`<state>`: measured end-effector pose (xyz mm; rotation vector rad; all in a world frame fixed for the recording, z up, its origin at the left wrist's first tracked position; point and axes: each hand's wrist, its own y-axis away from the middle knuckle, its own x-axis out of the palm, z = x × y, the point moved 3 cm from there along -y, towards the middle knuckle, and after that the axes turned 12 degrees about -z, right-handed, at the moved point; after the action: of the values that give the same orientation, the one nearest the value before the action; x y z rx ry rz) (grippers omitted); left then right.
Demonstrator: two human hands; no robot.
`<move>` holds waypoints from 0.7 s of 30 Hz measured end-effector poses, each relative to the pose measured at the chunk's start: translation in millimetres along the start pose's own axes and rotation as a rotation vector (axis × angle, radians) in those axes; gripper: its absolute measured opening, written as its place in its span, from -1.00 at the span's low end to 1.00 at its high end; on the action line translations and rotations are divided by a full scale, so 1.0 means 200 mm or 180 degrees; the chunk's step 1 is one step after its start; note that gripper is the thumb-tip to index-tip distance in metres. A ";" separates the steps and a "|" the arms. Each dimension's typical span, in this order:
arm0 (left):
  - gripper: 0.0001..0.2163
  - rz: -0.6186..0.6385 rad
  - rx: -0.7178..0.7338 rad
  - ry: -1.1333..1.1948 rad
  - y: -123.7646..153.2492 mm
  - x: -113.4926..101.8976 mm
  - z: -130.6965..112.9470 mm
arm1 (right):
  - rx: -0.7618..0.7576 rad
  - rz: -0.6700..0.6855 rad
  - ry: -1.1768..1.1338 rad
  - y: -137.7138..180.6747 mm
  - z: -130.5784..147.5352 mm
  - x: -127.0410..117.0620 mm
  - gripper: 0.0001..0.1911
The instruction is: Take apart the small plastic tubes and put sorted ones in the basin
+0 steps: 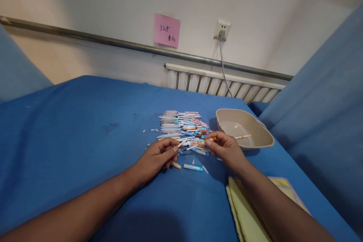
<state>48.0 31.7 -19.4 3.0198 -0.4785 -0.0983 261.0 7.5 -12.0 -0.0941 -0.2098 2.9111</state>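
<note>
My left hand (160,154) is closed, with a slim white pen piece (182,143) pinched between thumb and fingers. Opposite it, my right hand (225,146) grips a patterned pen barrel (200,143) with an orange end. Both hands are over the near side of a pile of pens (170,125) and pen parts in pale blue, pink, white and brown. Partly under my left hand lies a yellowish pen part (176,165). Just in front of the hands rests a light-blue pen barrel (193,167), with small white bits beside it.
At the right stands a beige basin (228,117) with one pen (242,137) in it. A folded yellow towel (246,211) lies under my right forearm. Blue cloth (70,140) covers the table. Behind it are a radiator (193,82), a metal rail (113,41) and a plugged-in cord (222,60).
</note>
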 end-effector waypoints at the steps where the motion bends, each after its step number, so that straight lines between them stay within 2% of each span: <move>1: -0.73 0.0012 -0.0006 -0.0009 0.00 0.00 0.00 | 0.0010 -0.0005 -0.0066 0.00 0.00 0.00 -0.71; 4: -0.73 0.0020 0.0010 -0.0093 -0.01 0.00 0.01 | 0.0052 0.0018 -0.0118 0.01 0.01 0.01 -0.72; 9: -0.74 -0.0020 0.0281 -0.0472 0.01 -0.01 -0.02 | 0.0062 0.0318 -0.0138 0.04 -0.01 0.06 -0.74; 15: -0.75 0.0564 0.0420 -0.0968 0.05 0.02 -0.06 | 0.0097 0.0288 -0.0258 0.05 -0.03 0.08 -0.73; 21: -0.79 0.0722 0.1135 -0.1515 0.06 0.03 -0.09 | 0.0105 0.0280 -0.0344 0.04 -0.02 0.07 -0.69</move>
<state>51.5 20.3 -0.4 3.2407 -0.9649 -0.8085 245.6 4.3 -17.0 0.0612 -0.1796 3.0089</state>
